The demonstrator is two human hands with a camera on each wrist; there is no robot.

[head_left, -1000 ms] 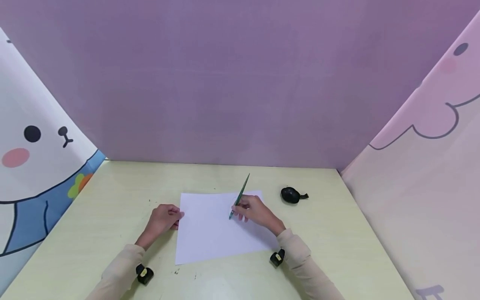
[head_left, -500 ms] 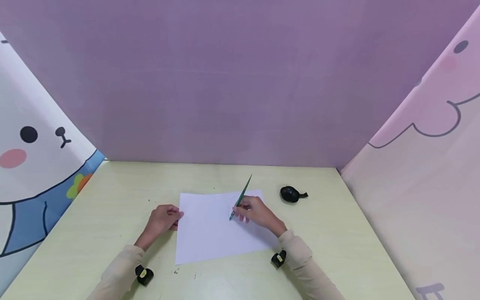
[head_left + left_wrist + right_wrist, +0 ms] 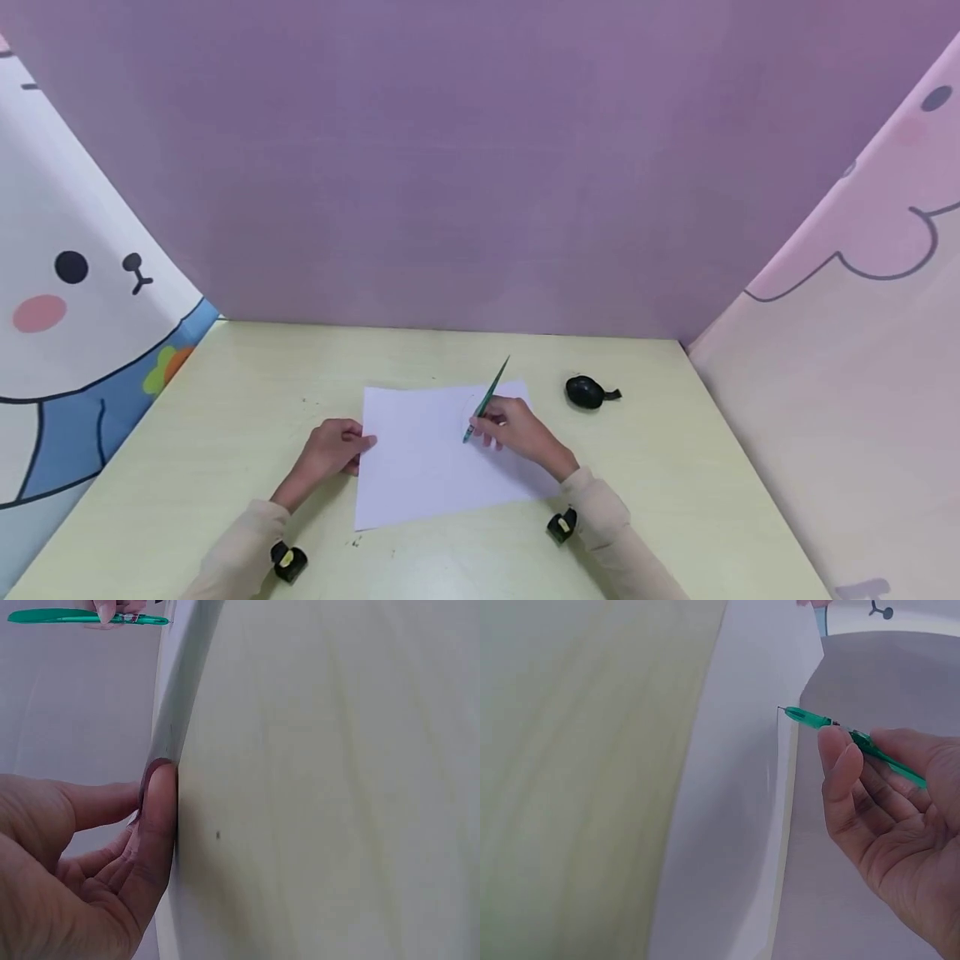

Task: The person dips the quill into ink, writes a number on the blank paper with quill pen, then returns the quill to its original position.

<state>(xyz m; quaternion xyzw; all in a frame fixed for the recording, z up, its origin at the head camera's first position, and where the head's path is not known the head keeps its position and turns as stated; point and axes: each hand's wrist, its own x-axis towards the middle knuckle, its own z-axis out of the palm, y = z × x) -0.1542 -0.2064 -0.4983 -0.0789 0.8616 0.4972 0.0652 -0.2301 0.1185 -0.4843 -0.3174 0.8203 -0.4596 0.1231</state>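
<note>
A white sheet of paper [image 3: 412, 467] lies on the table. At its left edge my left hand [image 3: 332, 450] pinches the sheet, thumb on top and a finger underneath; the left wrist view shows the edge lifted and bent between them. My right hand [image 3: 521, 429] grips a slim green pen [image 3: 491, 392], its tip down at the paper near the middle. In the right wrist view the pen [image 3: 806, 717] has its fine point at the paper [image 3: 735, 735]. A faint thin curved line shows on the sheet left of the pen.
A round black object with a short tab [image 3: 585, 392] sits on the pale table [image 3: 660, 467], right of the paper. Small dark marks spot the tabletop. A purple wall [image 3: 450, 167] stands behind, with cartoon-printed panels at both sides.
My left hand has shifted slightly nearer to me, its thumb further over the paper. The pen tip has moved a little toward me and right. The head view has shifted slightly.
</note>
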